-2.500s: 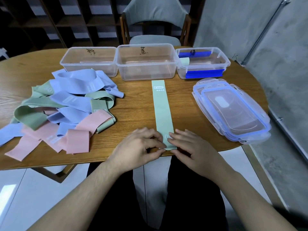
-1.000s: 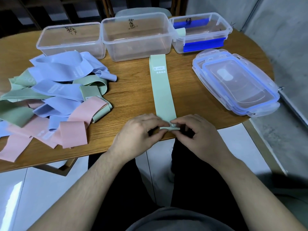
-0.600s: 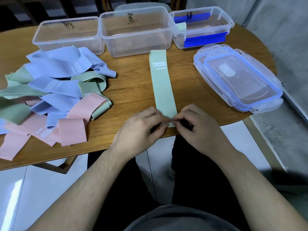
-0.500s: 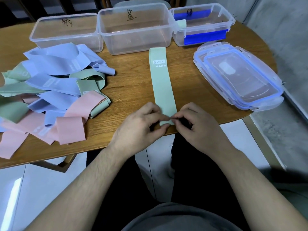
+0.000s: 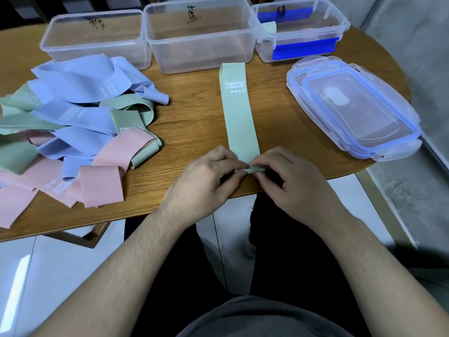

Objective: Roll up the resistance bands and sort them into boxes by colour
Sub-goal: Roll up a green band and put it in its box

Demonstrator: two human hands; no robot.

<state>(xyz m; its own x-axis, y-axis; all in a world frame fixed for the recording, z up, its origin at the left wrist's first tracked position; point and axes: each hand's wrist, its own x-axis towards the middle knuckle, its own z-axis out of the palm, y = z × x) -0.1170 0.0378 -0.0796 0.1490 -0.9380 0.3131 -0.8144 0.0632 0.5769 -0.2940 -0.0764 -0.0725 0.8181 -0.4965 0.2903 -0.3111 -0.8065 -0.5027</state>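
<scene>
A green resistance band [image 5: 239,113] lies flat and straight on the wooden table [image 5: 194,117], running from the middle box toward me. Its near end is folded into a small roll at the table's front edge. My left hand [image 5: 206,178] and my right hand [image 5: 289,181] both pinch that rolled end between fingertips and thumbs. Three clear boxes stand along the far edge: the left box [image 5: 94,37] and the middle box [image 5: 199,35] look empty, and the right box [image 5: 301,27] has blue clips and a pale green piece at its left rim.
A loose pile of blue, green and pink bands [image 5: 73,132] covers the table's left side. Stacked clear lids with blue rims [image 5: 352,108] lie at the right. Bare wood lies between the pile and the flat band. Tiled floor shows below the table edge.
The band's near end has gone from flat to a small roll under my fingers. My head has moved closer, so the boxes sit higher in view.
</scene>
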